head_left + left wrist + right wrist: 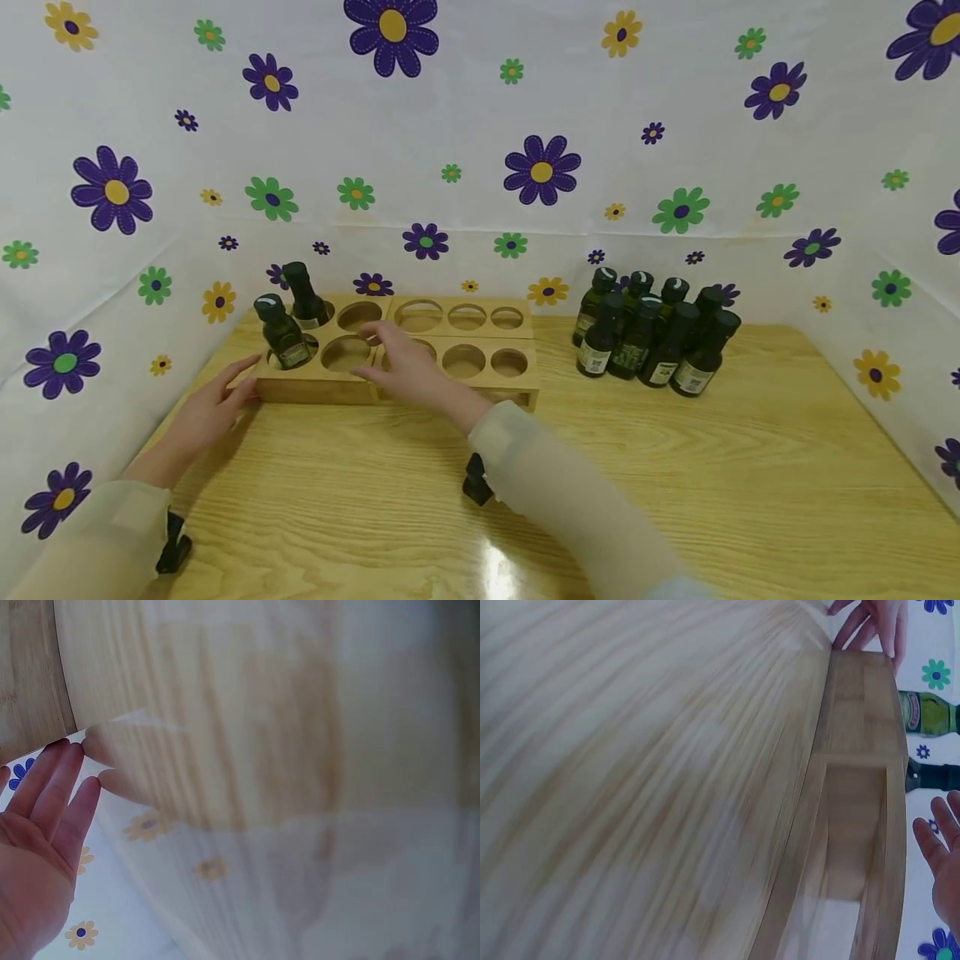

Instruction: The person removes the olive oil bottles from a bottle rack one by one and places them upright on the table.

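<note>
A wooden rack [442, 385] with two rows of round holes stands at the back left of the table. Two dark green bottles [283, 332] [305, 294] stand tilted in its leftmost holes. My left hand [213, 408] has straight fingers touching the rack's left front corner [34, 690]; the fingers [56, 791] show spread in the left wrist view. My right hand [405, 362] hovers over the front row of holes, fingers relaxed and holding nothing. In the right wrist view the rack [855, 825], both bottles [928, 712] and my right fingers [941, 851] appear sideways.
A cluster of several dark bottles [656, 333] stands on the wooden table [675, 483] at the back right. Flowered white cloth [480, 150] walls in the table on three sides. Small black clips [476, 482] sit under both wrists.
</note>
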`<move>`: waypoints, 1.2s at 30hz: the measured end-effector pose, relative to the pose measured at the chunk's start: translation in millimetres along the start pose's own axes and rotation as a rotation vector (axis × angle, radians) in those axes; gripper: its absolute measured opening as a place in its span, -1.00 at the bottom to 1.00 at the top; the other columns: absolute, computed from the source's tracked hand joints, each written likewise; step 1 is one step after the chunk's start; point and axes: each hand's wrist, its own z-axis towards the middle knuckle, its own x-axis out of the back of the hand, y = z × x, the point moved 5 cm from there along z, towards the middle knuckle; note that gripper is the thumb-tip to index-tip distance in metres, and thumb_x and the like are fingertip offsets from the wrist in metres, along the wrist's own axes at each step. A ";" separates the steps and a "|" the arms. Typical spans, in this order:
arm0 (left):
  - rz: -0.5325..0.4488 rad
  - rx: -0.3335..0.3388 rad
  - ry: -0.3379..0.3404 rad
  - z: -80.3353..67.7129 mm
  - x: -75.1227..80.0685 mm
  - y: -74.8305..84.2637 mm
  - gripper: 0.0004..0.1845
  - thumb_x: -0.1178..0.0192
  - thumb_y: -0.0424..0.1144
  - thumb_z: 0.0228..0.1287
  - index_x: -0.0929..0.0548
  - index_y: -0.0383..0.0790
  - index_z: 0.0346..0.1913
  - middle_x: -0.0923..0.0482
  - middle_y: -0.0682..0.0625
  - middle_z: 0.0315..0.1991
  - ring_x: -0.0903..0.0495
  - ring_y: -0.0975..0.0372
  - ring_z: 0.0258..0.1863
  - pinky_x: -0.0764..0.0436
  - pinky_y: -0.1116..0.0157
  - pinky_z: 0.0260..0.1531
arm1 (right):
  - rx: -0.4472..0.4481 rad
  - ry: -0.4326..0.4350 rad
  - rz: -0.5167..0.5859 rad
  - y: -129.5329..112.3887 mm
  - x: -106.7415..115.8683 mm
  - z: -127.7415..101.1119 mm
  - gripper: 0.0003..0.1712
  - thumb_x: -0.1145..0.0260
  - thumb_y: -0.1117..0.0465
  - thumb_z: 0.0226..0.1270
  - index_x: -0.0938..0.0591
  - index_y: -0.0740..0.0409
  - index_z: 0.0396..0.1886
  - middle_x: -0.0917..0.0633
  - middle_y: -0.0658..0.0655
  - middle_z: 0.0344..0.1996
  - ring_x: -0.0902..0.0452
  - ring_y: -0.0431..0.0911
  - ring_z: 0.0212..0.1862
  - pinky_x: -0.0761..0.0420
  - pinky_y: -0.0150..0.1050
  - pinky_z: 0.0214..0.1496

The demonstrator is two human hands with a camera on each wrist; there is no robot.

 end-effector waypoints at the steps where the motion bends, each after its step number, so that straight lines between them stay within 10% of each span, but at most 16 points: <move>1: -0.003 -0.001 0.000 -0.4 0.7 -0.3 -0.34 0.30 0.11 0.57 -0.02 -0.16 0.55 -0.43 -0.48 0.17 -0.47 -0.28 0.11 -0.55 0.10 -0.26 | 0.004 -0.005 0.011 -2.6 -4.5 4.6 -0.37 -0.28 0.04 0.40 -0.30 0.14 0.34 -0.44 0.12 0.23 -0.41 -0.08 0.22 -0.42 -0.35 0.13; 17: -0.014 -0.007 -0.007 -3.5 0.4 -0.1 -0.36 0.28 0.06 0.58 -0.04 -0.21 0.53 -0.46 -0.48 0.13 -0.51 -0.25 0.07 -0.54 0.15 -0.30 | -0.053 -0.013 0.082 -5.5 -47.2 47.6 -0.36 -0.25 0.15 0.43 -0.25 0.12 0.41 -0.40 0.08 0.34 -0.37 -0.13 0.29 -0.34 -0.39 0.22; 27: -0.032 0.000 0.004 -10.0 4.5 -3.0 -0.34 0.28 0.12 0.56 -0.03 -0.13 0.55 -0.45 -0.50 0.13 -0.49 0.11 -0.46 -0.43 0.28 -0.51 | -0.006 -0.051 0.012 -16.0 -62.6 67.4 -0.33 -0.22 0.10 0.44 -0.21 0.08 0.45 -0.37 0.05 0.37 -0.34 -0.22 0.29 -0.31 -0.46 0.21; 36: -0.053 -0.018 0.013 -4.4 1.7 2.1 -0.36 0.26 0.11 0.56 -0.07 -0.13 0.54 -0.50 -0.45 0.10 -0.57 -0.15 0.00 -0.45 0.29 -0.49 | -0.035 -0.059 -0.029 -20.4 -62.0 80.6 -0.20 -0.27 0.09 0.41 -0.11 0.11 0.50 -0.33 0.06 0.40 -0.27 -0.21 0.36 -0.21 -0.43 0.29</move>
